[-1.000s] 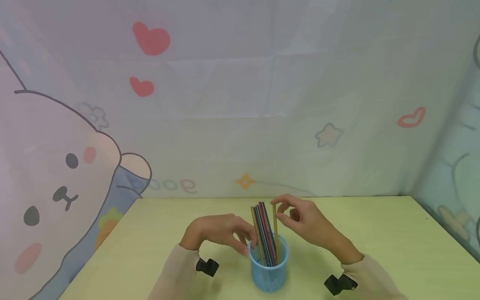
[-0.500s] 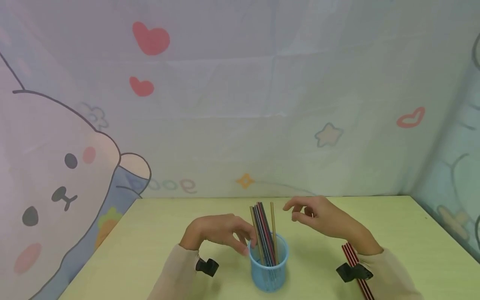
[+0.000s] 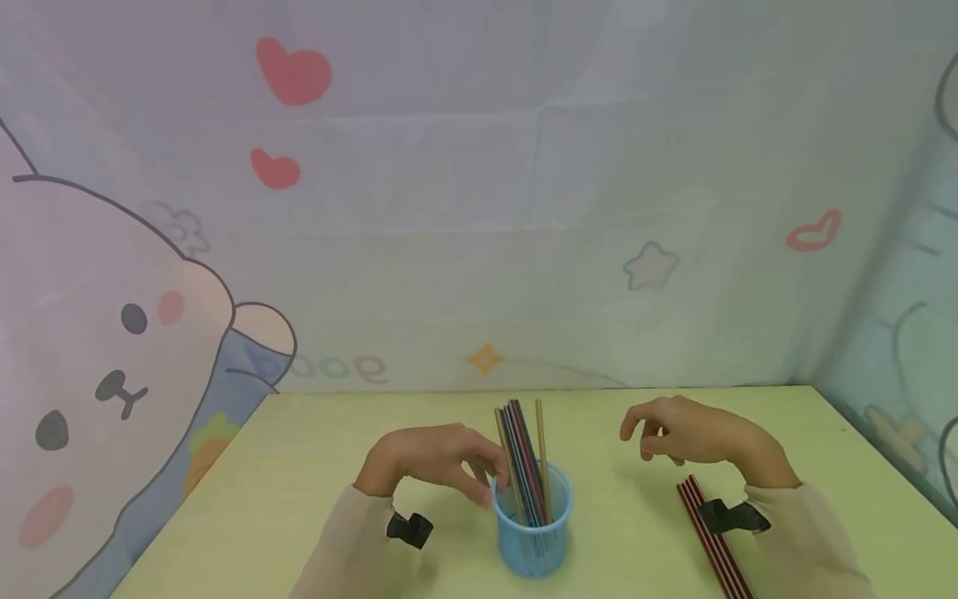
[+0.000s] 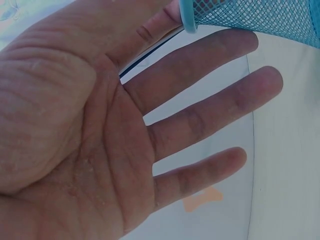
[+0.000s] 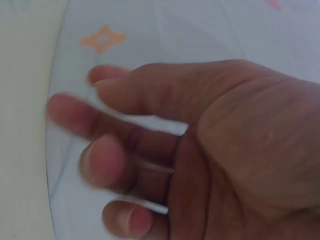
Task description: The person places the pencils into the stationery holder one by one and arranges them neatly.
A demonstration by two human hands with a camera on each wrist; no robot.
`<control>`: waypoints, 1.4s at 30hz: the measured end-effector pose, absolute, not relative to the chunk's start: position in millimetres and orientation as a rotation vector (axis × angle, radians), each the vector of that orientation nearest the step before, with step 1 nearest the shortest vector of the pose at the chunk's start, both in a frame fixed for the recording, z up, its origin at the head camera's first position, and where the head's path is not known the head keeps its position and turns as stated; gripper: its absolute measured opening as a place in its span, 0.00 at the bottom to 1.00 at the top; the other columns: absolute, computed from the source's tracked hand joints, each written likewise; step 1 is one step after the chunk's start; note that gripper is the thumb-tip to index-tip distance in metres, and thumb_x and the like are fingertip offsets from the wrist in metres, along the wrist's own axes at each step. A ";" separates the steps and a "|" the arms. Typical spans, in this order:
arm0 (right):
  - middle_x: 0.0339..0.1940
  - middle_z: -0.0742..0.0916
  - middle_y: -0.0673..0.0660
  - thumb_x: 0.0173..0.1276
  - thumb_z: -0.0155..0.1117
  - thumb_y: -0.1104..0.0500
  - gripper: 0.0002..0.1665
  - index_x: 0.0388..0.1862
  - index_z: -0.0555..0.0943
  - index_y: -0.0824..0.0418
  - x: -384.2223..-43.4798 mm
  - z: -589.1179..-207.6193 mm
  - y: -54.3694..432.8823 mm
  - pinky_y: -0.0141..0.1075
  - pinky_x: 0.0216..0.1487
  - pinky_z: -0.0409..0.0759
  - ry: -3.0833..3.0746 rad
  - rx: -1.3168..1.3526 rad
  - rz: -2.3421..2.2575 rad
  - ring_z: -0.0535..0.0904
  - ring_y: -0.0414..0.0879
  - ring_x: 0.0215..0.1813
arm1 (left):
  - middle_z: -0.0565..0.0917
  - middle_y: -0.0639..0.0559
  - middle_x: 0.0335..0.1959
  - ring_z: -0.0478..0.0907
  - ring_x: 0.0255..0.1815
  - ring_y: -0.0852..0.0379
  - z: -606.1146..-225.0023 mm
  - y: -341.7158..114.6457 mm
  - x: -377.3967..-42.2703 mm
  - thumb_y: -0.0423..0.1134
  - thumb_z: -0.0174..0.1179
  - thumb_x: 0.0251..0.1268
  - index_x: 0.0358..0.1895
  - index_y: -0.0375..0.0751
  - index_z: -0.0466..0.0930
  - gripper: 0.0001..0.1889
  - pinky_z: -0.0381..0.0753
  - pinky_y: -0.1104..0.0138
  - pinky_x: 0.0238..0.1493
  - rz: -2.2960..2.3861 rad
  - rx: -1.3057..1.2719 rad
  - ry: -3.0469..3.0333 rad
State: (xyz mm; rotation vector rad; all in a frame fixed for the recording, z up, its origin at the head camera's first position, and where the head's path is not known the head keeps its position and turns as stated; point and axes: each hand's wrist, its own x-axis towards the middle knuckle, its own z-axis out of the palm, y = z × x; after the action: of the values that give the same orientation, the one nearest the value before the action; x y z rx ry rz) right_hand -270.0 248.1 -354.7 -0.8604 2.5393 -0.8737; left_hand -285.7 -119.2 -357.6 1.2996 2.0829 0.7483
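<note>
My left hand (image 3: pixel 449 464) holds the rim of a light-blue mesh pen holder (image 3: pixel 533 549). In the left wrist view, the index finger goes over the rim of the pen holder (image 4: pixel 188 15), while the other fingers stretch out below it. A bundle of thin dark, red and gold sticks (image 3: pixel 524 457) leans in the holder, and a lone gold stick (image 3: pixel 543 449) stands at its right side. Right of the holder, my right hand (image 3: pixel 692 428) hovers above the table, fingers loosely bent and nothing between them.
Several dark red sticks (image 3: pixel 707 532) lie side by side on the pale yellow table (image 3: pixel 629 541), partly under the right wrist's black camera (image 3: pixel 733 516). A printed cloth (image 3: pixel 449 208) hangs behind the table.
My right hand has left the gold stick in the holder and moved right, away from it. The red sticks on the table have come into view. My left hand stays at the rim.
</note>
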 end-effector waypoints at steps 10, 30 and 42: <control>0.26 0.84 0.56 0.67 0.60 0.71 0.09 0.38 0.82 0.59 -274.4 -374.9 261.9 0.31 0.20 0.63 2.564 -0.413 -0.667 0.65 0.42 0.17 | 0.84 0.42 0.47 0.83 0.47 0.63 -353.9 -119.5 -284.5 0.38 0.66 0.67 0.45 0.36 0.81 0.10 0.81 0.67 0.54 0.748 1.315 2.077; 0.21 0.80 0.53 0.53 0.71 0.71 0.12 0.26 0.78 0.58 -270.9 -402.8 233.4 0.32 0.22 0.67 2.634 -0.360 -0.550 0.67 0.43 0.19 | 0.84 0.57 0.45 0.83 0.47 0.64 -350.5 -117.3 -282.6 0.39 0.67 0.67 0.44 0.42 0.82 0.07 0.80 0.69 0.54 0.731 1.294 2.100; 0.13 0.75 0.52 0.53 0.62 0.75 0.10 0.26 0.77 0.62 -267.3 -404.3 227.8 0.27 0.16 0.59 2.641 -0.268 -0.553 0.62 0.39 0.15 | 0.84 0.53 0.45 0.83 0.47 0.64 -356.6 -117.2 -283.2 0.38 0.67 0.66 0.43 0.42 0.82 0.08 0.81 0.68 0.53 0.751 1.294 2.085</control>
State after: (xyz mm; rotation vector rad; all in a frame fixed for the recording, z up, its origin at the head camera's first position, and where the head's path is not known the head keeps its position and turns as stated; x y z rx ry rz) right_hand -267.3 227.8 -404.3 -0.2683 2.6415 -0.5530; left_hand -283.2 -117.2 -356.6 1.2942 2.0847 0.7509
